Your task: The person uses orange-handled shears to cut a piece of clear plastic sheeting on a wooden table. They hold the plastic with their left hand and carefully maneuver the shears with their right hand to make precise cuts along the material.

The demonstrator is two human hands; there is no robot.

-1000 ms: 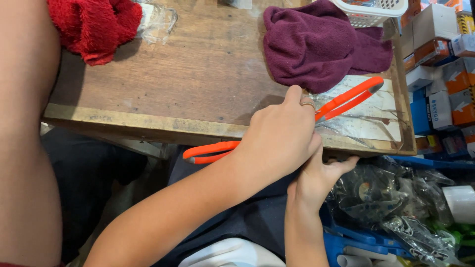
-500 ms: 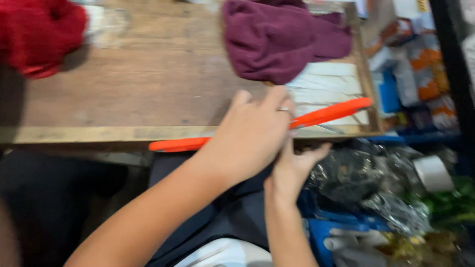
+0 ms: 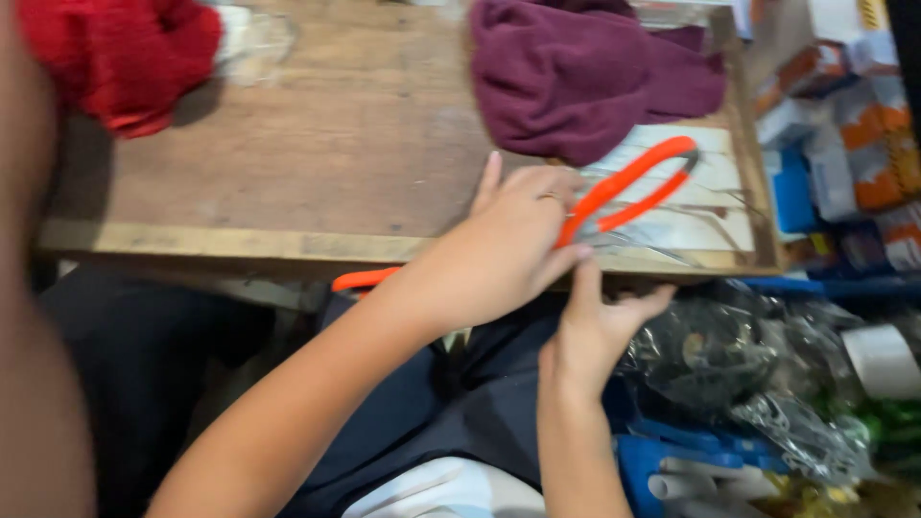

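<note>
Orange-handled pliers [image 3: 624,192] lie slantwise across the lower right of the frame, over the front edge of the wooden tabletop [image 3: 317,182]. One handle loop reaches up and right over a clear plastic sheet [image 3: 700,225], while an orange end pokes out to the lower left, below the tabletop edge. The left hand [image 3: 504,249] comes in from the lower left and lies over the middle of the tool, its fingers [image 3: 552,192] closed around the orange shaft, one finger pointing up toward the maroon cloth [image 3: 585,72]. The right hand [image 3: 590,331] sits just below the tabletop edge at centre right, fingers spread apart, one fingertip raised to touch the tool or the tabletop edge from underneath; which of the two cannot be told. It holds nothing.

A red cloth [image 3: 120,48] is bunched in the upper left corner. Boxes [image 3: 854,144] are stacked at the right edge, and crumpled plastic bags [image 3: 748,374] fill the lower right beside a roll of tape [image 3: 883,360].

To handle the tool well here, the left hand's grip looks best kept near the pivot so the long handles do not swing, with the right hand steadying from beneath and its fingertips kept out of the gap between the handles. The plastic sheet under the loop seems likely to slip or snag, so a slow, level lift would suit.
</note>
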